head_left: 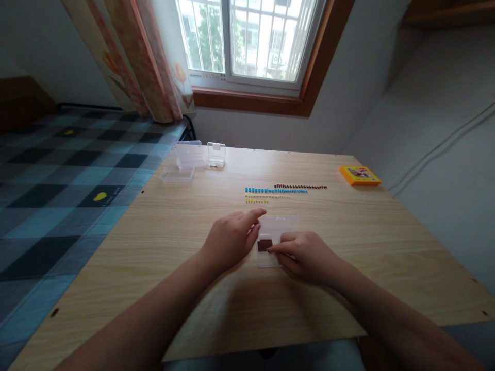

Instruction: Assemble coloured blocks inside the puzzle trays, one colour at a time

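Observation:
A small clear plastic box (275,226) lies open on the wooden table (162,247) with a dark brown block of small pieces (264,245) inside. My left hand (232,239) rests on the box's left edge, its fingers curved and its thumb against the box. My right hand (305,255) is pinched, thumb and forefinger meeting at the right side of the brown block. Behind the box lie rows of small pieces: brown (300,186), blue (276,190) and yellow (266,198).
Two more clear boxes (181,162) (216,153) stand at the table's far left. A yellow-orange booklet (359,175) lies at the far right. A checked bedspread (58,180) borders the table on the left; a window and curtain are behind.

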A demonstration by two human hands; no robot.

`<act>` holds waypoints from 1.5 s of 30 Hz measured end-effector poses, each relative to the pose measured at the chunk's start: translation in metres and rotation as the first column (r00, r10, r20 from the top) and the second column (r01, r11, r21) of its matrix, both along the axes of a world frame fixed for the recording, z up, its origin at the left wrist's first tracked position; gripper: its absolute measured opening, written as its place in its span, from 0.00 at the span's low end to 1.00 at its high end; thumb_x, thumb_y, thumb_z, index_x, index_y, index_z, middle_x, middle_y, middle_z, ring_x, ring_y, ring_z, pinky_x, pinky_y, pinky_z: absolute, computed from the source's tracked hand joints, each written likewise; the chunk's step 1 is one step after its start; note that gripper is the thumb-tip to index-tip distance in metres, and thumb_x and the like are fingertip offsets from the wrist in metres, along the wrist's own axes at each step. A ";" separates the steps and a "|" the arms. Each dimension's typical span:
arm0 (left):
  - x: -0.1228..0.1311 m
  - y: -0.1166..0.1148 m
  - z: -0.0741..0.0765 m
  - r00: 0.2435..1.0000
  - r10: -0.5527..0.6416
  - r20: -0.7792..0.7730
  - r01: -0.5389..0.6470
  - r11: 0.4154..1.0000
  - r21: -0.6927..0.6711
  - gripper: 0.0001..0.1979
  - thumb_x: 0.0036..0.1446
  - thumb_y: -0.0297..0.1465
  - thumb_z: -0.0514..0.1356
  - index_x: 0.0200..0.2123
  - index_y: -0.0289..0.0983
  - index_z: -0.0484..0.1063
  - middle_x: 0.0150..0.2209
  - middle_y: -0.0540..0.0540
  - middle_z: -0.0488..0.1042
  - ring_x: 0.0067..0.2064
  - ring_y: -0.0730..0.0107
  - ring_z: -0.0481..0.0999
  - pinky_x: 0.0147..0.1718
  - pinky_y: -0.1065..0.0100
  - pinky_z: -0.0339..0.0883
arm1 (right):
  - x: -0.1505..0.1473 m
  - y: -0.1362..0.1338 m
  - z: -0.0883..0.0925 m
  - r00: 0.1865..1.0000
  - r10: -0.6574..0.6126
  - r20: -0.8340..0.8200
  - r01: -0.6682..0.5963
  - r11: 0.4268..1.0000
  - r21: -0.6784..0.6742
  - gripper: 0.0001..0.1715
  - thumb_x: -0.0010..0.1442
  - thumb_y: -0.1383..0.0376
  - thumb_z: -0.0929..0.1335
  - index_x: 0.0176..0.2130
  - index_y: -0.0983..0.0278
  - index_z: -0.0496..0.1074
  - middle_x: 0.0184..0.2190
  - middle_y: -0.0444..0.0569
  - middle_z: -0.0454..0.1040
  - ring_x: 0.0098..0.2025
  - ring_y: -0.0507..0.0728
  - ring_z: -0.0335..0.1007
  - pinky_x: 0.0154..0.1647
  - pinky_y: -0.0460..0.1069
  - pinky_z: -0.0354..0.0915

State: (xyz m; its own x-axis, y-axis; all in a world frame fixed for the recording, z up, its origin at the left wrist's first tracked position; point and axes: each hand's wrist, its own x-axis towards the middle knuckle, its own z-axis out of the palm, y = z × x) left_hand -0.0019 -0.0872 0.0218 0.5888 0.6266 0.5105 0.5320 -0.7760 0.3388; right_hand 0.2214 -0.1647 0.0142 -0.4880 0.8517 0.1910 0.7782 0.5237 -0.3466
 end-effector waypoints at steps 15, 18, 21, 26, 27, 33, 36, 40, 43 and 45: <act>0.000 -0.001 0.002 0.999 -0.034 0.014 0.034 0.999 0.005 0.16 0.64 0.26 0.59 0.54 0.39 0.74 0.40 0.46 0.84 0.35 0.66 0.82 0.38 0.65 0.77 | 0.001 -0.001 -0.002 1.000 0.017 -0.005 -0.017 1.000 -0.010 0.14 0.63 0.70 0.68 0.42 0.59 0.82 0.31 0.46 0.79 0.29 0.52 0.70 0.31 0.47 0.59; -0.001 -0.001 0.003 0.999 -0.032 -0.001 0.032 0.999 0.019 0.15 0.64 0.26 0.59 0.54 0.39 0.73 0.42 0.46 0.84 0.36 0.66 0.82 0.37 0.65 0.76 | 0.002 -0.001 -0.003 1.000 0.018 -0.009 -0.018 1.000 -0.010 0.13 0.63 0.70 0.68 0.42 0.59 0.82 0.32 0.46 0.79 0.29 0.52 0.71 0.32 0.48 0.59; -0.001 -0.001 0.003 1.000 -0.025 -0.015 0.025 0.999 0.021 0.15 0.64 0.26 0.59 0.53 0.39 0.73 0.43 0.46 0.84 0.36 0.66 0.82 0.37 0.66 0.76 | 0.002 -0.001 -0.002 1.000 0.019 -0.018 -0.019 1.000 -0.022 0.13 0.63 0.70 0.67 0.41 0.59 0.82 0.32 0.46 0.79 0.30 0.52 0.71 0.33 0.48 0.60; -0.001 -0.001 0.003 0.999 -0.030 -0.022 0.031 0.999 0.031 0.15 0.64 0.26 0.59 0.54 0.38 0.73 0.43 0.45 0.84 0.35 0.66 0.82 0.37 0.65 0.76 | 0.002 -0.002 0.003 0.999 0.009 -0.051 -0.012 0.998 -0.054 0.13 0.61 0.72 0.67 0.39 0.61 0.82 0.32 0.47 0.79 0.31 0.53 0.71 0.33 0.48 0.60; -0.001 -0.001 0.003 0.999 -0.030 -0.024 0.030 0.999 0.029 0.15 0.64 0.26 0.59 0.54 0.38 0.73 0.43 0.45 0.84 0.35 0.66 0.82 0.37 0.65 0.76 | 0.003 -0.002 0.005 0.998 0.007 -0.057 -0.010 0.998 -0.059 0.13 0.61 0.72 0.67 0.39 0.61 0.82 0.33 0.47 0.79 0.31 0.53 0.71 0.33 0.47 0.60; -0.002 0.000 0.002 0.999 -0.033 -0.013 0.034 0.999 0.027 0.15 0.63 0.25 0.60 0.53 0.37 0.74 0.43 0.45 0.84 0.36 0.65 0.83 0.38 0.64 0.77 | 0.019 -0.002 0.016 0.996 0.087 -0.006 -0.087 0.993 -0.080 0.14 0.62 0.71 0.67 0.42 0.59 0.82 0.32 0.46 0.77 0.30 0.53 0.69 0.33 0.48 0.58; -0.002 0.001 0.002 0.999 -0.038 -0.013 0.039 0.999 0.029 0.15 0.63 0.25 0.60 0.53 0.37 0.74 0.44 0.45 0.84 0.36 0.65 0.83 0.39 0.64 0.77 | 0.025 -0.002 0.020 0.992 0.120 0.027 -0.116 0.988 -0.097 0.14 0.62 0.70 0.68 0.43 0.59 0.82 0.32 0.46 0.77 0.30 0.52 0.67 0.32 0.48 0.56; -0.002 0.000 0.004 0.999 -0.026 -0.025 0.027 0.999 0.025 0.15 0.64 0.26 0.60 0.54 0.37 0.74 0.44 0.44 0.84 0.37 0.65 0.83 0.40 0.64 0.77 | 0.025 -0.001 0.019 0.985 0.160 0.071 -0.151 0.981 -0.123 0.14 0.63 0.69 0.68 0.43 0.58 0.83 0.31 0.46 0.75 0.29 0.52 0.64 0.31 0.48 0.54; -0.001 -0.001 0.005 0.999 -0.024 -0.028 0.025 0.999 0.025 0.16 0.64 0.26 0.60 0.54 0.38 0.74 0.43 0.45 0.84 0.38 0.65 0.83 0.41 0.64 0.77 | 0.023 -0.001 0.016 0.983 0.159 0.087 -0.149 0.982 -0.114 0.14 0.64 0.69 0.68 0.43 0.58 0.83 0.31 0.46 0.74 0.28 0.52 0.63 0.30 0.49 0.53; -0.001 -0.001 0.004 0.999 -0.026 -0.024 0.026 0.999 0.029 0.15 0.64 0.26 0.59 0.54 0.38 0.74 0.44 0.45 0.84 0.37 0.66 0.83 0.40 0.65 0.77 | 0.021 -0.001 0.014 0.985 0.146 0.090 -0.137 0.986 -0.095 0.15 0.64 0.69 0.67 0.44 0.58 0.83 0.31 0.46 0.74 0.28 0.52 0.62 0.30 0.49 0.52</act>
